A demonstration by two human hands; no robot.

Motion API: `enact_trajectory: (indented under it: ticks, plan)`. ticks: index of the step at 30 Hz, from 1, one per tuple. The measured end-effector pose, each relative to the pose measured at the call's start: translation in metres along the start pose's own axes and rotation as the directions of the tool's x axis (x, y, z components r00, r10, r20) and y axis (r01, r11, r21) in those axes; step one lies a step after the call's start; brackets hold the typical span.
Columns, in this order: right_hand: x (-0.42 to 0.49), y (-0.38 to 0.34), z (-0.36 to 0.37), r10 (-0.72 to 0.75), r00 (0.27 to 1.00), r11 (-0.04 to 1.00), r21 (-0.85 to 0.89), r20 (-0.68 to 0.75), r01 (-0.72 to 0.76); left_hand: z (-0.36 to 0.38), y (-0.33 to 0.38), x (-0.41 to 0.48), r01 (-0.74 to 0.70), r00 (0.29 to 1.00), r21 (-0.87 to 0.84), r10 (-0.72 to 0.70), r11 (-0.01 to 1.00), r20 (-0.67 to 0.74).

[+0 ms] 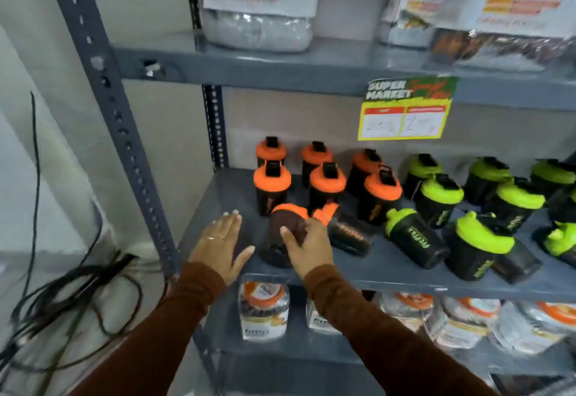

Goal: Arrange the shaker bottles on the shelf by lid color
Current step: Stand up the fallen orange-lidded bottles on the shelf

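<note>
On the middle shelf (218, 196), the sort by lid colour looks largely done. Six orange-lidded shakers (327, 186) stand upright in two rows at the left, and the green-lidded shakers (439, 196) fill the right side, so the two colours already sit apart with no stray among them that can be seen. What seems left is tidying the near row: an orange-lidded bottle (277, 239) is tipped toward the front edge, a second orange-lidded bottle (349, 232) lies on its side just right of it, and at least three green ones near the front lean or lie down as well. The frame is blurred, so the exact count at the far right is uncertain.

The right hand (307, 246) reaches in from below, the brown sleeve running up from the near right, and its fingers and thumb are closed around the dark body of the tipped bottle, holding it at a slant with the lid pointing away. The left hand (223, 241) hovers flat and spread, palm down, just left of that bottle and not touching it, holding nothing. It appears ready to steady the bottle or guide it into the free space at the left front of the shelf.
</note>
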State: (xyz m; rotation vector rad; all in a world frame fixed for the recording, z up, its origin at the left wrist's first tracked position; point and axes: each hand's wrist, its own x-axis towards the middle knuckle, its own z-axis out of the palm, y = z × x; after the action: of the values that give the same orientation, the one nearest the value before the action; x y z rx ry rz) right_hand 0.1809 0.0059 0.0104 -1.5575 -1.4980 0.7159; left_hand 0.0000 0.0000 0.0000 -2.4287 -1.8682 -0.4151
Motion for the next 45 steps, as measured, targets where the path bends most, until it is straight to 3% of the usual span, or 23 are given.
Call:
enact_trajectory:
  ticks: [4, 6, 8, 14, 20, 26, 32, 38, 41, 45]
  plan:
    - [0.020, 0.003, 0.021, 0.414, 0.910, 0.893, 0.184, 0.027, -0.411, 0.033, -0.019, -0.010, 0.111, 0.989, 0.025, -0.112, 0.994, 0.092]
    - [0.031, 0.003, 0.025, 0.523, 0.850, 0.817, 0.248, 0.064, -0.521, 0.048, -0.028, -0.010, 0.069, 0.992, -0.005, -0.068, 0.998, 0.104]
    - [0.039, -0.001, 0.028, 0.578, 0.812, 0.774, 0.261, 0.078, -0.576, 0.051, -0.033, -0.010, 0.071, 0.984, -0.024, -0.066, 0.997, 0.168]
    - [0.044, -0.005, 0.043, 0.645, 0.761, 0.723, 0.268, 0.070, -0.637, 0.063, -0.036, -0.006, 0.088, 0.984, 0.081, -0.099, 0.993, 0.151]
    - [0.023, -0.008, 0.057, 0.559, 0.825, 0.811, 0.260, -0.084, -0.523, 0.062, -0.038, -0.008, 0.087, 0.970, 0.062, -0.099, 0.994, 0.224]
    - [0.013, -0.015, 0.068, 0.313, 0.929, 0.894, 0.392, -0.200, -0.216, 0.058, -0.034, -0.008, 0.073, 0.981, 0.080, -0.086, 0.994, 0.173]
    - [0.007, -0.010, 0.090, 0.205, 0.943, 0.917, 0.389, -0.262, -0.092, 0.058, -0.034, -0.010, 0.084, 0.979, 0.072, -0.096, 0.994, 0.179]
    - [-0.002, -0.003, 0.096, 0.194, 0.942, 0.915, 0.397, -0.274, -0.073, 0.057, -0.032, -0.010, 0.082, 0.980, 0.057, -0.091, 0.995, 0.178]
    - [-0.012, 0.006, 0.091, 0.146, 0.969, 0.953, 0.292, -0.199, -0.083, 0.059, -0.034, -0.011, 0.076, 0.980, 0.064, -0.086, 0.995, 0.179]
    - [-0.023, 0.020, 0.075, -0.004, 0.999, 0.998, 0.065, -0.035, 0.006, 0.062, -0.035, -0.013, 0.098, 0.972, 0.104, -0.117, 0.990, 0.203]
